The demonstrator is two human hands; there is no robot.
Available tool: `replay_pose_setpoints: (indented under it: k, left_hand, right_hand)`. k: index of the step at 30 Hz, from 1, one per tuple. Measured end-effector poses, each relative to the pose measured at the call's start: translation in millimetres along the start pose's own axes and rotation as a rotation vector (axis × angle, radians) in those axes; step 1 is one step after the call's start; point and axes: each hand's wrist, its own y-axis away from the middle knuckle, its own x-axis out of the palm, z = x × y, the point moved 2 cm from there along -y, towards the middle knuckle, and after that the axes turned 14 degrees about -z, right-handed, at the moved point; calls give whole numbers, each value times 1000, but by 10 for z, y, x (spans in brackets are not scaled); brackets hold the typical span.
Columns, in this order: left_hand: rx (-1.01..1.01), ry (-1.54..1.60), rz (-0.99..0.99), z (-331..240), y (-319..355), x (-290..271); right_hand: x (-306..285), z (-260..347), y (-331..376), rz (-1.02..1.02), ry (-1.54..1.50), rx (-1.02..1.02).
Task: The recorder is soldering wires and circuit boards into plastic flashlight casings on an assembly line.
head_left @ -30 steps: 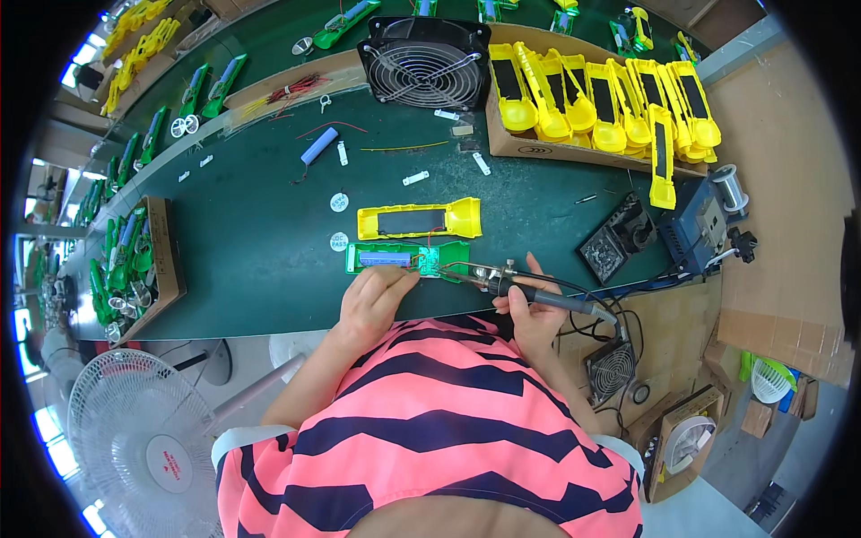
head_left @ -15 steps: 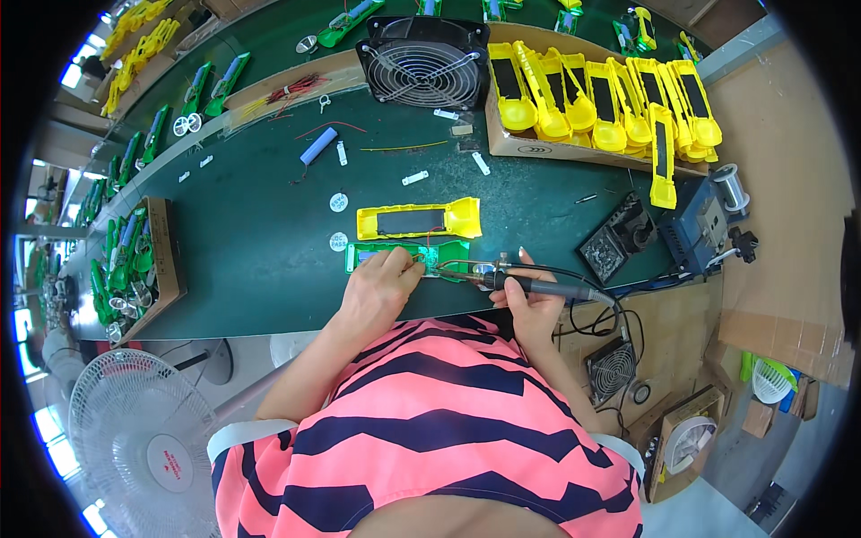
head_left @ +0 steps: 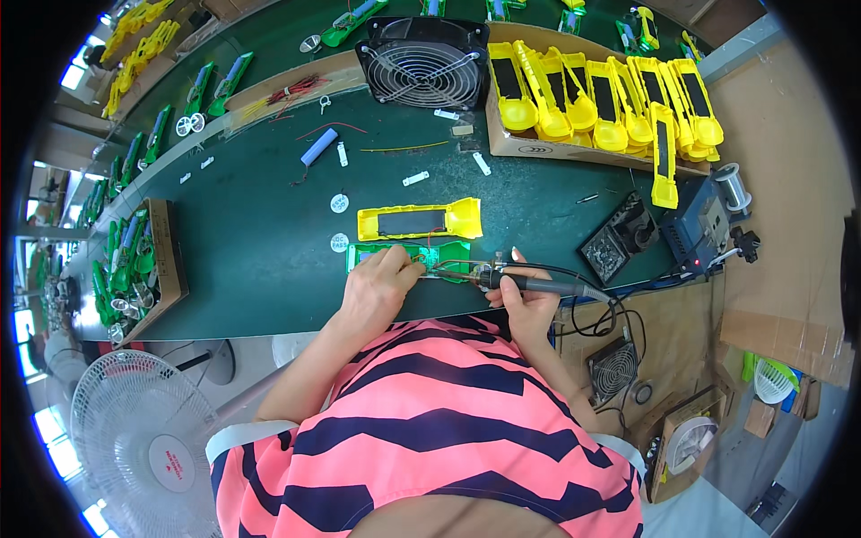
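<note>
A green plastic housing (head_left: 455, 251) with a circuit board in it lies near the table's front edge. My left hand (head_left: 381, 285) rests over its left part, thumb and fingers pinched at the board; what they pinch is too small to make out. Thin wires show beside the fingertips. My right hand (head_left: 527, 308) is closed around a soldering iron (head_left: 549, 286), its tip pointing left to the board, close to my left fingertips. Directly behind the green housing lies a yellow housing half (head_left: 464, 218) with a black panel, joined to the board by a red wire.
Behind stand a black fan (head_left: 423, 67) and a carton (head_left: 529, 149) of yellow housings. At right are an iron stand (head_left: 617, 238), a blue soldering station (head_left: 689, 229) and a solder spool (head_left: 733, 187). A box (head_left: 167, 255) of green housings stands left. A blue battery cell (head_left: 319, 146) lies mid-table.
Both hands stay at the board. My right hand and the soldering iron have shifted very slightly; the iron's tip remains by my left fingertips.
</note>
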Motion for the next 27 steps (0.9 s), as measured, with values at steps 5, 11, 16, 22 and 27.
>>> replay_pose_setpoints:
  k: [5,11,16,22,27]
  left_hand:
    - [-15,-6,0,-9,-15,15]
    - [-20,-9,11,-26,-1,3]
    - [-15,-15,1,-17,19,24]
    - [28,-25,24,-77,-84,-10]
    - [-214,10,-206,269,-231,-62]
  right_hand:
    - [4,-8,16,-16,12,7]
    - [-62,14,2,1,-6,47]
    - [-130,109,-10,-42,-124,-10]
    - [-315,286,-50,-41,-13,-373]
    - [-626,497,-440,-274,415,-851]
